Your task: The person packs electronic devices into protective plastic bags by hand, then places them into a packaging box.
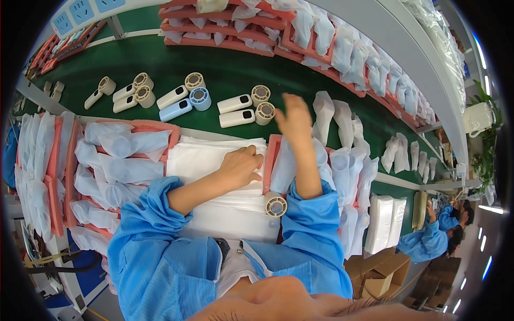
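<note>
A stack of thin white bags (195, 160) lies before me. My left hand (242, 167) rests on the stack with fingers curled, pinching a bag at its right edge. Blurred by motion, my right hand (293, 119) is raised above the green bench with fingers apart, holding nothing I can see. Just left of it lie two cream handheld fans (236, 117), side by side. The round head of another handheld fan (276, 205) shows beside my right forearm; the rest of it is hard to make out. Farther left are more cream fans and a blue handheld fan (175, 109).
Pink foam trays (174, 134) holding bagged fans stand left and right of the stack, with more piled behind the green bench (225, 67). Loose bagged fans (324, 115) lie to the right. White packs (379, 222), a cardboard box (377, 273) and another person (428, 241) are farther right.
</note>
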Tool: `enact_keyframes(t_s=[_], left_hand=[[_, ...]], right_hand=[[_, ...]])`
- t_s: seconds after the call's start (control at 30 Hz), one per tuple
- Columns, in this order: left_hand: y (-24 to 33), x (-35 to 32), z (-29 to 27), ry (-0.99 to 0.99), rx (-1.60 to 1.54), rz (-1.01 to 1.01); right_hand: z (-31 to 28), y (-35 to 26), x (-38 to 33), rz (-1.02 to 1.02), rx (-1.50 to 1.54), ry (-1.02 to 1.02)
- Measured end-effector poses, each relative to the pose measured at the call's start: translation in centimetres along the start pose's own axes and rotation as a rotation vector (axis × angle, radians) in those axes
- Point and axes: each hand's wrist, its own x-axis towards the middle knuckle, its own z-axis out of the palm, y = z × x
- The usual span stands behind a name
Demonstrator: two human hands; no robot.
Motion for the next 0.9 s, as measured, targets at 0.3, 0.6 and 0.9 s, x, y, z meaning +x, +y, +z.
enact_keyframes(t_s=[0.3, 0.6, 0.9], left_hand=[[-1.0, 0.2, 0.7, -0.002, -0.074, -0.021], [-2.2, 0.9, -1.1, -0.115, -0.225, -0.034], [-3.5, 0.9, -5.7, 0.070, -0.575, -0.002]], right_hand=[[1.1, -2.8, -1.0, 0.145, -0.217, -0.284], [0.8, -2.4, -0.4, 0.226, -0.179, -0.452], [-9.2, -2.5, 0.0, 0.350, 0.616, -0.012]])
